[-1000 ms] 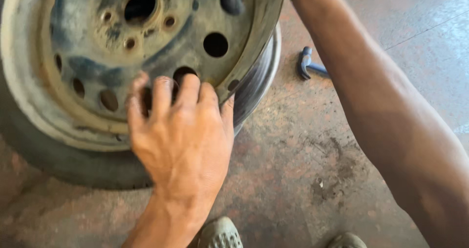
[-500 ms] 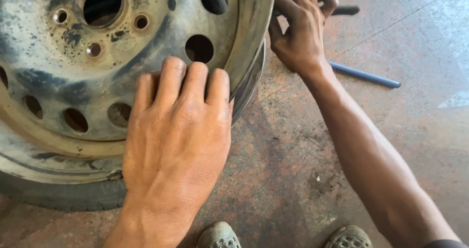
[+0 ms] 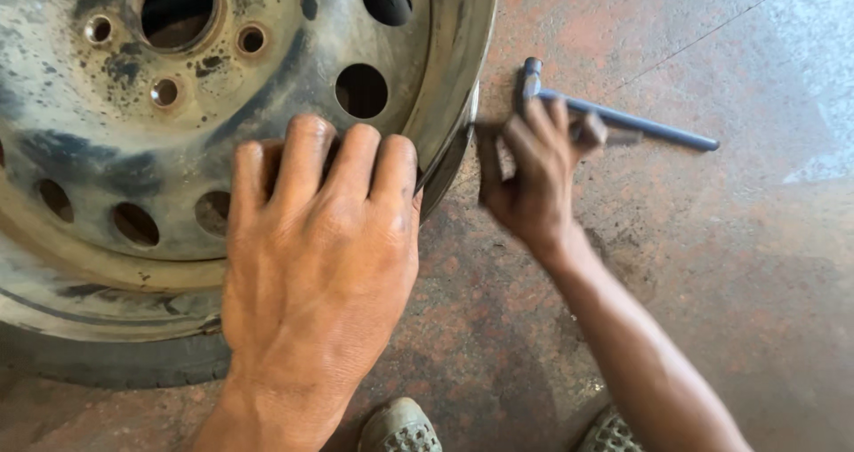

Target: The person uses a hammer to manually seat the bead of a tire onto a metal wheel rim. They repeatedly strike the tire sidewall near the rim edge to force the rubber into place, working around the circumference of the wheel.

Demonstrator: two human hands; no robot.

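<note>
— So, where was the left hand (image 3: 320, 265)?

— Flat and open on the steel wheel rim (image 3: 107, 194), fingers spread toward 12 o'clock, fingertips at one of the round holes. A worn tyre (image 3: 116, 363) showed under the rim at 7 o'clock.

— And the right hand (image 3: 534, 181)?

— Off at 3 o'clock from the rim's edge, fingers half curled above the concrete floor (image 3: 712, 283), clasping nothing I could make out; it was blurred. A blue wheel wrench (image 3: 623, 121) lay just beyond its fingertips, at 1 o'clock. Two shoe tips (image 3: 400, 430) sat at 6 o'clock.
</note>
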